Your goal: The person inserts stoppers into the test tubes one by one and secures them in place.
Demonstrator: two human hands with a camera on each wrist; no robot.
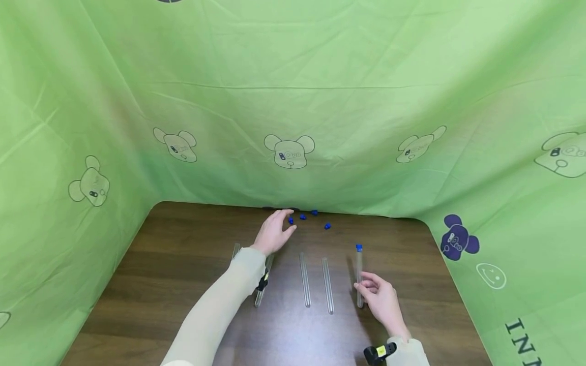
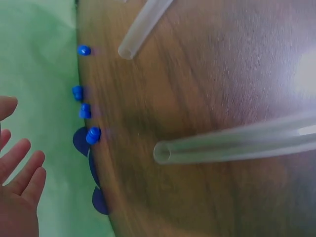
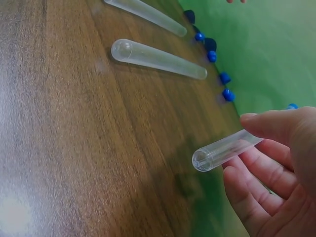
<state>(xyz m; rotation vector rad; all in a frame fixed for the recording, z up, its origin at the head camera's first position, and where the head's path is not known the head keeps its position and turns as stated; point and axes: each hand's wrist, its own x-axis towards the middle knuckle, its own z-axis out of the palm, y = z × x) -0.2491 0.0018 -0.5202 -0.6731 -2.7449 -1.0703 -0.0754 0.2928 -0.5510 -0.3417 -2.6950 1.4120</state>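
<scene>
My right hand point(image 1: 380, 301) pinches a clear test tube point(image 3: 224, 150) between thumb and fingers near its rounded end. A blue cap point(image 1: 359, 247) sits on the far end of that tube. At the back of the table my left hand point(image 1: 273, 231) reaches out with relaxed, spread fingers and nothing between them. Its fingertips overlap the leftmost loose blue cap point(image 1: 290, 220) in the head view, while the left wrist view shows the fingers apart from the caps. Several loose caps point(image 2: 85, 110) lie along the table's back edge.
Two uncapped test tubes point(image 1: 304, 280) lie side by side mid-table. Another tube point(image 1: 261, 296) lies partly under my left forearm, and one more point(image 1: 235, 250) shows behind the sleeve. Green cloth point(image 1: 293, 107) hangs around the dark wooden table point(image 1: 183, 254) at the back and sides.
</scene>
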